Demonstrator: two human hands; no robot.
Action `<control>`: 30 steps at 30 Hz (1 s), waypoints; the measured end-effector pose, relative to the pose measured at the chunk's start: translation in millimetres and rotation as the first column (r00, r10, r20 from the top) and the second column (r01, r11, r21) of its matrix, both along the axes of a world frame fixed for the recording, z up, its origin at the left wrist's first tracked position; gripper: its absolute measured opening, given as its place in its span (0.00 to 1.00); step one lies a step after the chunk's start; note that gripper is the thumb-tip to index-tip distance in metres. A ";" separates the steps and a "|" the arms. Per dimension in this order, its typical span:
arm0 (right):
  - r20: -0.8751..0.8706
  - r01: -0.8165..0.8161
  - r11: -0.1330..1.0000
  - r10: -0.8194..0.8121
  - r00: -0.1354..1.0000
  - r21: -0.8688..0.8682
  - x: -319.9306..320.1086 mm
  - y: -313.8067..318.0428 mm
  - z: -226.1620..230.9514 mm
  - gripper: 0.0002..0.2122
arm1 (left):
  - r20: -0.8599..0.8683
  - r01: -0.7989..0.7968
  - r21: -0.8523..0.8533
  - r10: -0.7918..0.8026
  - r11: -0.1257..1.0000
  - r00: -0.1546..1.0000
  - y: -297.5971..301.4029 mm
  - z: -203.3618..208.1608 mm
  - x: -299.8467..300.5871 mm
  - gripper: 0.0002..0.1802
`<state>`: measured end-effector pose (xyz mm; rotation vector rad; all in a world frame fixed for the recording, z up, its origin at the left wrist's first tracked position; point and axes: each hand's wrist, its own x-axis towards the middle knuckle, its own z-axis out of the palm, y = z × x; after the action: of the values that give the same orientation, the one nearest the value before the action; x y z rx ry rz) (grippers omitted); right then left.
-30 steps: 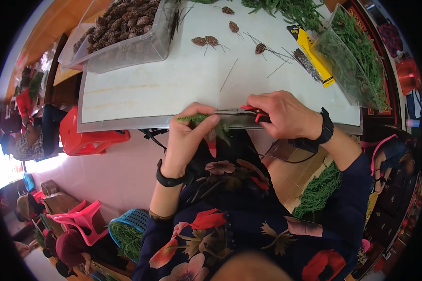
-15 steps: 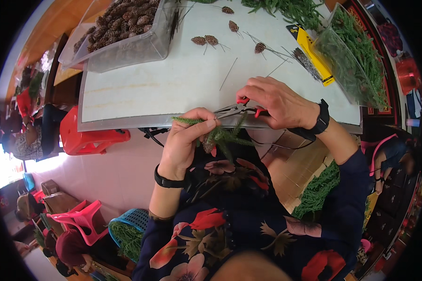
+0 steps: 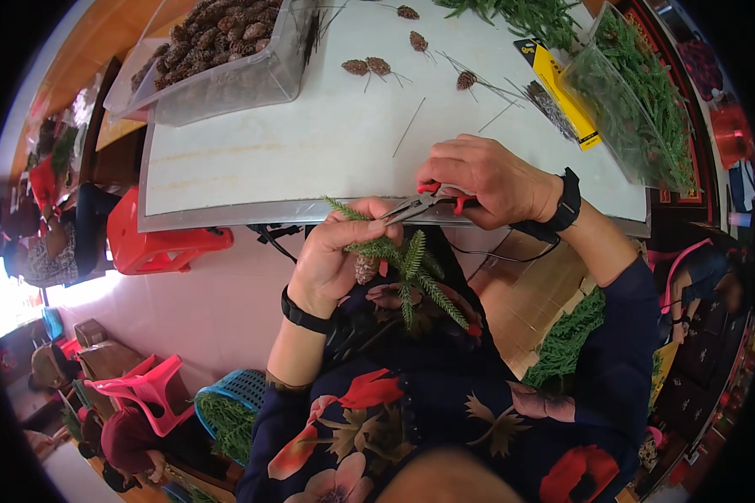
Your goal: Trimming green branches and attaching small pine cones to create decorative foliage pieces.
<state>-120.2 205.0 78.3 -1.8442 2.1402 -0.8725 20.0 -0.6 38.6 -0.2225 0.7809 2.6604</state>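
My left hand pinches a green sprig that looks like artificial fir. A small brown pine cone hangs at the sprig beneath my fingers. Red-handled pliers are gripped in my right hand. Their pointed jaws reach left to my left thumb and fingertips, by the sprig's stem; whether they clamp a wire there is too small to tell. Both hands are at the near edge of the white-topped table, the sprig hanging over my lap.
A clear bin of pine cones stands far left. Loose wired cones and thin wires lie mid-table. At right are a yellow card package and a clear box of greenery. A red stool stands left; other people sit nearby.
The sprig has turned in my left hand, so its branches now spread toward lower right and the cone shows more. The pliers have tilted, and my right hand has shifted slightly left.
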 end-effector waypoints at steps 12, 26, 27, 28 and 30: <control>0.202 0.284 0.841 -0.410 0.889 0.461 33.3 3.4 21.1 0.12 | -0.301 -0.397 -0.785 0.268 0.475 0.915 13.2 18.4 -3.3 0.04; -0.091 0.050 0.998 -0.053 0.994 -0.035 -2.2 3.5 6.4 0.16 | -0.031 -0.182 -0.334 0.182 0.925 0.983 4.3 24.0 1.5 0.04; -0.107 0.033 0.998 -0.038 0.993 -0.052 -3.5 2.7 6.4 0.16 | -0.030 -0.180 -0.333 0.180 0.925 0.983 3.3 21.8 1.0 0.04; -0.106 0.032 0.998 -0.037 0.994 -0.053 -4.0 1.1 6.3 0.16 | -0.034 -0.141 -0.291 0.137 0.946 0.990 1.6 17.9 1.0 0.04; -0.088 0.004 0.997 -0.011 0.996 -0.080 -4.7 -1.7 6.2 0.16 | -0.049 -0.058 -0.206 0.049 0.977 0.998 -1.3 12.5 -0.1 0.04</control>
<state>-124.9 203.3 84.5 -1.9490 2.1964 -0.9066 19.9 -2.0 51.1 -0.2420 1.0822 2.6402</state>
